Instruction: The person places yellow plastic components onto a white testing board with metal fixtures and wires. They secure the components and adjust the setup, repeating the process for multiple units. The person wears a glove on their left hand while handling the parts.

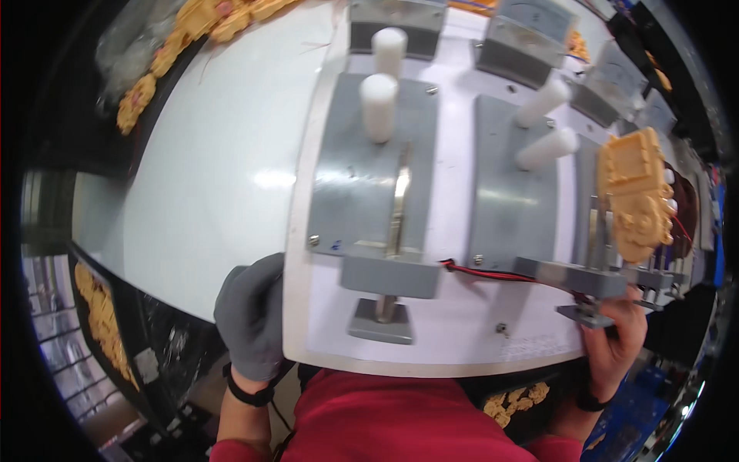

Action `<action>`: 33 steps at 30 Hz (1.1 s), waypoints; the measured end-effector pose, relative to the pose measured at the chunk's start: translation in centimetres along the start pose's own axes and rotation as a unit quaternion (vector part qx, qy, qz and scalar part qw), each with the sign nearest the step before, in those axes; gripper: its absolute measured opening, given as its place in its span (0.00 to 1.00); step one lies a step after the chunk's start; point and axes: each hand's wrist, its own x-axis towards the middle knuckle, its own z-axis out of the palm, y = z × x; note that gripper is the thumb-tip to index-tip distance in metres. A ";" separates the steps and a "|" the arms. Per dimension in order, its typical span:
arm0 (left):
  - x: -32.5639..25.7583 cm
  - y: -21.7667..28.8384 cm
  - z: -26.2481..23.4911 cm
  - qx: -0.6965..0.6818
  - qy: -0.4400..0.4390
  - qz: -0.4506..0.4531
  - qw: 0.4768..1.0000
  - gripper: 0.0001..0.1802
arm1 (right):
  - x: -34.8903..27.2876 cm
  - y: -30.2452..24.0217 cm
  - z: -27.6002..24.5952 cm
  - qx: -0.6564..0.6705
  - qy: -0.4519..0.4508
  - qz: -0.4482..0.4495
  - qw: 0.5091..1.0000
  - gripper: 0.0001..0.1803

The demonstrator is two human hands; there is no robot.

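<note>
My left hand (250, 319), in a grey glove, is curled closed beside the lower left edge of a white board (454, 350). Its fingertips are hidden. My bare right hand (618, 333) is bent at the board's lower right, close to a grey block (573, 277) and a grey foot pad (583, 315); what its fingers hold, if anything, is hidden. Just above that hand, over the right-hand fixture, is a yellow moulded plastic part (637, 192) with a square frame at its top. A red and black wire pair (489, 272) runs to the grey block.
On the board stand a left grey plate (354, 177) and a middle one (516, 200), each with white pegs. Panel meters (527, 35) line the back. More yellow parts lie at upper left (196, 23), lower left (104, 319) and near my lap (514, 402).
</note>
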 end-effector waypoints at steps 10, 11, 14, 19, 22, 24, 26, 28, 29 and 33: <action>1.1 0.3 0.3 0.041 0.005 0.097 0.994 0.18 | -5.3 5.9 -1.5 -0.063 0.015 0.039 0.997 0.07; 1.0 0.3 0.0 0.049 0.001 0.085 0.995 0.18 | -5.2 5.9 -0.9 -0.063 0.013 0.035 0.997 0.07; 0.8 0.1 0.2 0.049 0.004 0.077 0.996 0.18 | -4.9 5.4 -0.8 -0.090 0.016 0.018 0.996 0.06; 1.0 0.1 0.4 0.049 0.017 0.098 0.994 0.18 | -5.1 5.9 -1.1 -0.079 0.017 0.017 0.997 0.06; 1.0 0.1 0.5 0.070 0.015 0.096 0.993 0.18 | -5.3 5.6 -0.9 -0.064 0.023 0.021 0.997 0.06; 0.8 0.0 0.3 0.081 0.012 0.093 0.992 0.18 | -5.6 5.9 -0.9 -0.056 0.020 0.032 0.998 0.06; 0.7 0.0 0.5 0.062 0.023 0.088 0.994 0.17 | -5.8 5.6 -1.0 -0.037 0.021 0.064 0.997 0.06; 0.7 -0.2 0.5 0.061 0.028 0.090 0.994 0.17 | -5.3 4.5 -0.7 -0.018 0.027 0.085 0.996 0.06; 0.8 -0.1 0.6 0.057 0.029 0.095 0.993 0.17 | -5.1 4.4 -0.6 -0.017 0.026 0.080 0.996 0.06; 1.0 0.0 0.7 0.056 0.036 0.111 0.992 0.17 | -3.4 3.2 0.2 -0.056 0.044 -0.003 0.997 0.05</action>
